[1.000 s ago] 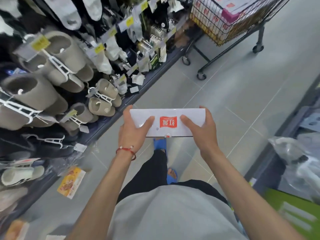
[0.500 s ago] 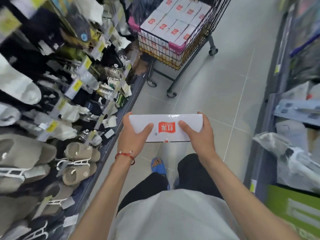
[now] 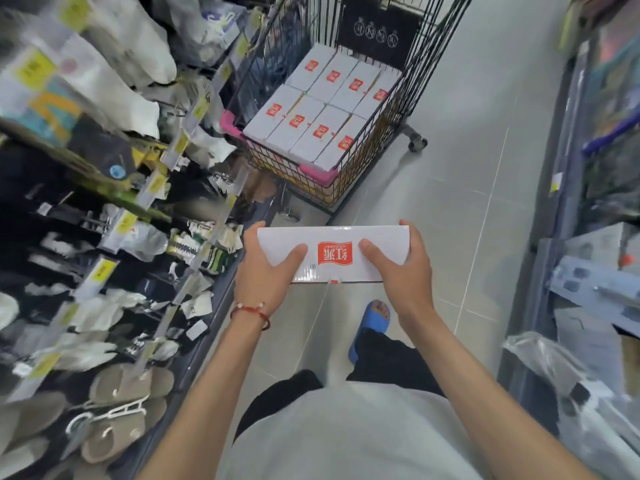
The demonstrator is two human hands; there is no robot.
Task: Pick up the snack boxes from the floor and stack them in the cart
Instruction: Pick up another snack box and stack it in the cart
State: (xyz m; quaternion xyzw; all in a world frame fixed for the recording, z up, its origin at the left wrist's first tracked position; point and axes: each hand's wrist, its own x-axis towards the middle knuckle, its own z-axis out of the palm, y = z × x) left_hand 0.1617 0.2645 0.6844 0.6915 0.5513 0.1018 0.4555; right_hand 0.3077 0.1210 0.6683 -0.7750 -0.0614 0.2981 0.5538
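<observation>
I hold a flat white snack box point(image 3: 334, 239) with a red logo level in front of me, above the grey floor. My left hand point(image 3: 265, 273) grips its left end, thumb on top. My right hand point(image 3: 403, 271) grips its right end the same way. A black wire cart point(image 3: 401, 109) with pink corner guards stands just ahead. Inside it lie several identical white boxes point(image 3: 322, 109), packed side by side in two rows. The held box is a short way in front of the cart's near edge.
A shelf rack point(image 3: 114, 209) of socks, slippers and yellow price tags lines the left side of the aisle. Another shelf unit point(image 3: 588, 258) with plastic-wrapped goods runs along the right. My blue sandal point(image 3: 372, 320) is on the tile floor point(image 3: 460, 188) between them.
I have walked up the aisle with the box, so the cart is now much closer and its inside shows. Both hands keep the same hold on the box.
</observation>
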